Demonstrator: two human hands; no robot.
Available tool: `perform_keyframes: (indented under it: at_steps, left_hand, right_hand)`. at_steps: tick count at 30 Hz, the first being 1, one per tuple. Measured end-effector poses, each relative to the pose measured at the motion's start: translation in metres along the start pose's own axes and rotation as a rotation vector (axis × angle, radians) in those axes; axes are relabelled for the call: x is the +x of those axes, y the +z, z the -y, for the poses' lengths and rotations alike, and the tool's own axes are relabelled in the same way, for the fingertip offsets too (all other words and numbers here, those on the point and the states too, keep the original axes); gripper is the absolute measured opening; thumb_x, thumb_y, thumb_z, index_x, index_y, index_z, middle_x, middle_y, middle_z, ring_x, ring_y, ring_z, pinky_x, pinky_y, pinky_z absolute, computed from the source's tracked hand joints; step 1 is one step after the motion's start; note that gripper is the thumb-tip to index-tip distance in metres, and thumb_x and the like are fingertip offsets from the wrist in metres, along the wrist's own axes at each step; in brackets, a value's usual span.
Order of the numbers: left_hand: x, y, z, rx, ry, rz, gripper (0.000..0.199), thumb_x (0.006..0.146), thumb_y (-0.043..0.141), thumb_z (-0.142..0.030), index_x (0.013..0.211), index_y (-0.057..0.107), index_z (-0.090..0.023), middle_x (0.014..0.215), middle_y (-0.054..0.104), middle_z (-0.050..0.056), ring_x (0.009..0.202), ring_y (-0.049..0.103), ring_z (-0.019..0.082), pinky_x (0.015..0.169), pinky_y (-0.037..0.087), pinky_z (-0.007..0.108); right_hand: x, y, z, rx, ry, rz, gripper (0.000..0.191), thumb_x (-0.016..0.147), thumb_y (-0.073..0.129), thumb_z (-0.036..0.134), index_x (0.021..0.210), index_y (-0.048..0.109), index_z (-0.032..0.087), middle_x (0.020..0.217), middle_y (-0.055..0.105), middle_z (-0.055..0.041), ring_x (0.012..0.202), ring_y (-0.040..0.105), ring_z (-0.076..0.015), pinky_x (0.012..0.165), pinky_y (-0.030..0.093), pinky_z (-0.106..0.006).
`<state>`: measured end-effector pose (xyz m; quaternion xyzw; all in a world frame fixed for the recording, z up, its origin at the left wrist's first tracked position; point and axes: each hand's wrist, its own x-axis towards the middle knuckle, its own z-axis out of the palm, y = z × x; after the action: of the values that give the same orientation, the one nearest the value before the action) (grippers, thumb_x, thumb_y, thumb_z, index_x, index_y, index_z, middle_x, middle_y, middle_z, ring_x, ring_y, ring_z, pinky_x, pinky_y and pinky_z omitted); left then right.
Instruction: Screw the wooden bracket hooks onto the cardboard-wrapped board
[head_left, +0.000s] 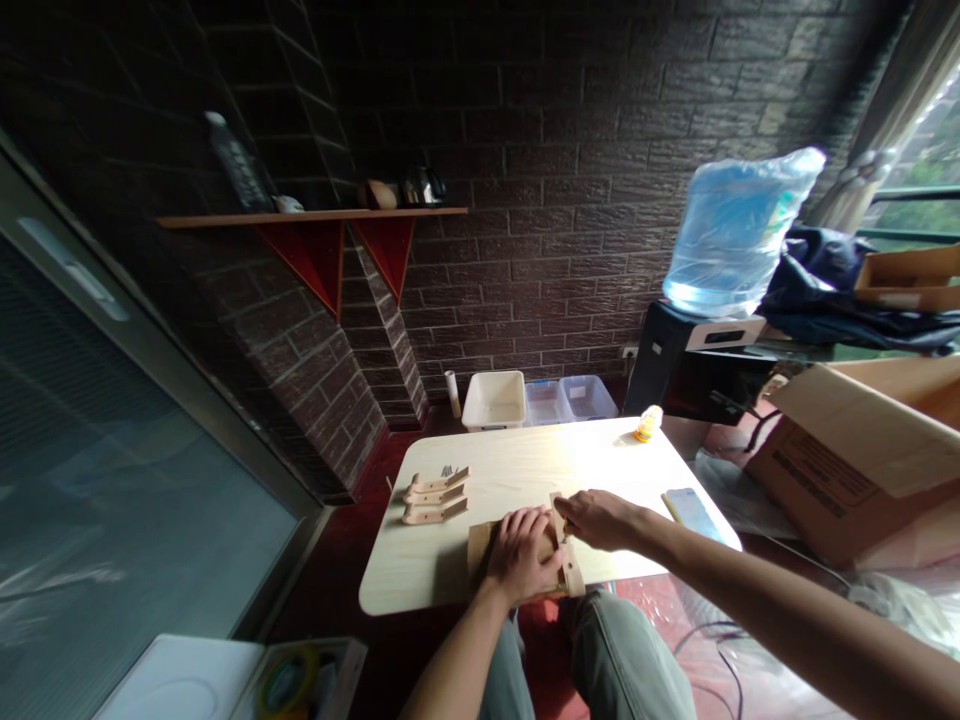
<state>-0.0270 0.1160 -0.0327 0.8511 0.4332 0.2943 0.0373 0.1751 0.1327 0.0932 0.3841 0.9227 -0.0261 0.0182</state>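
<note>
My left hand (521, 555) lies over a wooden board (480, 550) at the table's near edge, gripping it with the fingers across its top and the thumb toward a pale wooden strip (574, 575). The strip has dark holes and runs along the board's right side. My right hand (596, 518) is closed above the strip around a screwdriver (565, 533); the fist hides most of its handle, and the tip points down at the strip. Several similar bent wooden pieces (436, 513) with holes lie at the left, beside a small pile of screws (448, 470).
The pale table (517, 460) carries a small yellow-and-white bottle (649, 424) and a phone-like flat object (694, 512) at the right. Plastic bins (495, 400) stand behind it. A water dispenser (679, 345) and a cardboard box (825, 490) are farther right.
</note>
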Motion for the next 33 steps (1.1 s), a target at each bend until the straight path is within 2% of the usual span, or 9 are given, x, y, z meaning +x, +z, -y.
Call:
perform_keyframes:
  at_steps: [3,6,14,20,24,33]
  left_hand:
    - [-0.0027,0.0029,-0.0001,0.002,-0.001,-0.034,0.054,0.087,0.063,-0.036,0.137,0.049,-0.026,0.136,0.061,0.010,0.126,0.055,0.032,0.110,0.042,0.054]
    - [-0.0042,0.0025,-0.0002,0.012,0.006,-0.017,0.056,0.087,0.062,-0.035,0.140,0.045,-0.027,0.139,0.058,0.010,0.128,0.053,0.031,0.111,0.041,0.054]
    - [-0.0039,-0.0040,-0.0037,0.034,0.010,0.039,0.046,0.090,0.061,-0.035,0.134,0.051,-0.030,0.141,0.055,0.007,0.131,0.049,0.029,0.113,0.038,0.052]
    - [-0.0038,-0.0050,-0.0057,0.051,0.039,0.017,0.039,0.090,0.063,-0.034,0.128,0.058,-0.033,0.137,0.058,0.006,0.129,0.050,0.030,0.111,0.039,0.053]
    - [-0.0038,-0.0048,-0.0057,0.047,0.039,0.010,0.034,0.090,0.061,-0.033,0.124,0.060,-0.032,0.134,0.059,0.006,0.128,0.051,0.029,0.111,0.039,0.052]
    - [-0.0036,-0.0061,-0.0048,0.028,0.039,0.019,0.041,0.089,0.062,-0.036,0.130,0.057,-0.034,0.136,0.058,0.006,0.128,0.051,0.030,0.110,0.040,0.052]
  right_hand:
    - [-0.0002,0.0009,-0.0026,0.005,0.013,0.005,0.021,0.091,0.057,0.023,0.110,0.058,0.014,0.086,0.074,-0.0101,0.068,0.069,-0.0201,0.050,0.032,-0.028]
    - [0.0016,0.0023,-0.0049,0.016,0.022,0.010,0.018,0.092,0.058,0.026,0.107,0.058,0.015,0.082,0.073,-0.0088,0.067,0.068,-0.0192,0.050,0.031,-0.027]
    - [0.0080,0.0094,-0.0044,0.019,0.057,0.019,0.023,0.092,0.058,0.032,0.107,0.058,0.014,0.081,0.072,-0.0119,0.068,0.069,-0.0238,0.050,0.032,-0.028]
    - [0.0035,0.0056,-0.0024,0.055,-0.008,0.022,0.024,0.088,0.058,0.021,0.112,0.059,0.017,0.093,0.074,-0.0082,0.078,0.069,-0.0205,0.058,0.040,-0.026]
    - [0.0027,0.0048,-0.0030,0.065,-0.027,0.036,0.017,0.091,0.054,0.020,0.107,0.060,0.019,0.092,0.074,-0.0068,0.078,0.069,-0.0188,0.058,0.039,-0.026]
    - [0.0026,0.0059,-0.0012,0.059,0.050,0.047,0.021,0.093,0.058,0.030,0.107,0.057,0.015,0.084,0.073,-0.0108,0.072,0.070,-0.0230,0.053,0.035,-0.028]
